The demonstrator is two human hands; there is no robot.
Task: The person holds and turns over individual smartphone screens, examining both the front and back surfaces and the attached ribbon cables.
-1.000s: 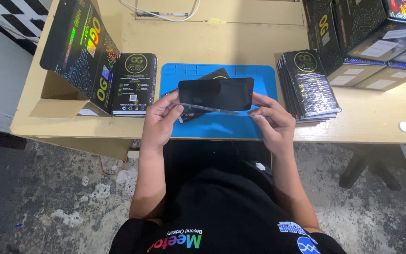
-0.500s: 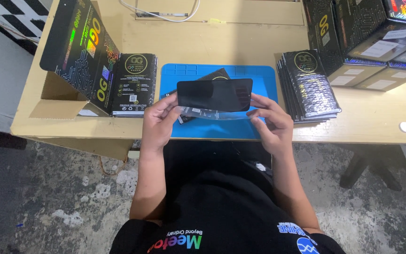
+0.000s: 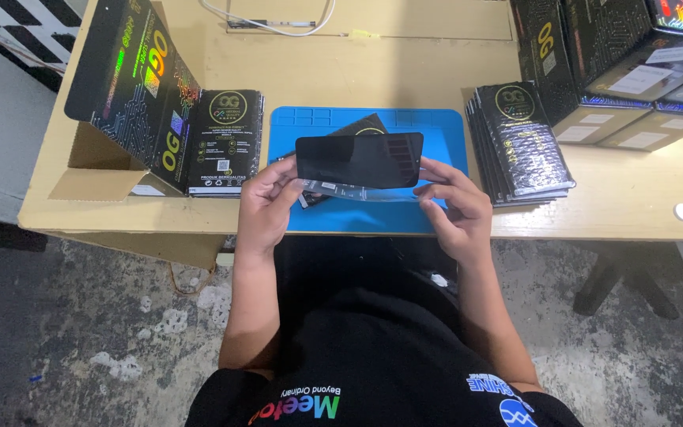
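A phone-parts repair workshop: a blue work mat lies mid-bench, stacks of identical black packets just right of the mat, black cartons beyond them, an opened carton left of the mat, and rough concrete floor below.

Black short-sleeved shirt, multicoloured lettering.

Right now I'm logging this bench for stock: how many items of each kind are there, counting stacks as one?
Screen panel, held by left hand and right hand: 1
Blue mat: 1
Pouch stacks: 2
Open carton: 1
Box pile: 1
Cable: 1
Total: 7
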